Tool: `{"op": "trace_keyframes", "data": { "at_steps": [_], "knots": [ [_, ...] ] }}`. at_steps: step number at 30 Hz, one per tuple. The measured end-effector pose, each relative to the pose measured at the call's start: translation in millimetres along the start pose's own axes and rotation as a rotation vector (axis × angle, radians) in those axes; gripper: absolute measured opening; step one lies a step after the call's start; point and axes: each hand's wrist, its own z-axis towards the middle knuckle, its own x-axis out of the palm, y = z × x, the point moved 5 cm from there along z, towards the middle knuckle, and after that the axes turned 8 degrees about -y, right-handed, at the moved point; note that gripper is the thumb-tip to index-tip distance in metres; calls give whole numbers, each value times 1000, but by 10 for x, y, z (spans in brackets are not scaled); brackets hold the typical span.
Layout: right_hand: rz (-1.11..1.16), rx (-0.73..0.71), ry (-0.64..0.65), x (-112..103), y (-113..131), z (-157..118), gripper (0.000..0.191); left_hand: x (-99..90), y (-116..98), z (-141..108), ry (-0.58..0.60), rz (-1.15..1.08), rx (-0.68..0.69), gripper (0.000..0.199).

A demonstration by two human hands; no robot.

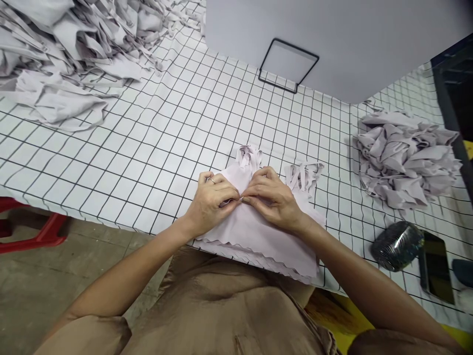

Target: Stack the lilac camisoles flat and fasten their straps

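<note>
A pale pink strappy garment (258, 236) lies flat at the table's near edge, its wavy hem toward my body and its gathered straps on the far side. My left hand (216, 199) is closed, pinching the cloth near the upper middle. Fingertips of my right hand (273, 197) pinch the same spot from the other side, almost touching the left ones. A tiny light-coloured piece shows between the fingertips, too small to name. The rest of the pinched cloth is hidden by my fingers.
A large heap of similar garments (92, 39) fills the far left, and a smaller pile (406, 158) sits at right. Near my right forearm lie a dark shiny object (397, 245) and a phone (438, 266). A grey panel (332, 44) with a black wire frame (278, 88) stands behind.
</note>
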Motion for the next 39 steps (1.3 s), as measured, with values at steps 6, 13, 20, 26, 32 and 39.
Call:
{"op": "trace_keyframes", "data": {
  "at_steps": [6, 13, 20, 26, 32, 39],
  "knots": [
    [32, 9, -14, 6, 5, 8, 13, 3, -1, 14, 18, -5, -34, 15],
    [19, 54, -12, 15, -23, 6, 10, 15, 18, 13, 66, 0, -87, 17],
    [35, 61, 2, 31, -21, 5, 10, 23, 26, 8, 59, 4, -79, 17],
    [41, 56, -21, 22, -12, 1, 10, 12, 23, 13, 38, -12, -84, 16],
    [45, 60, -36, 31, -6, 0, 10, 9, 24, 22, 47, -12, -102, 17],
    [29, 71, -14, 36, -32, -14, 11, 19, 23, 13, 55, 10, -91, 17]
  ]
}}
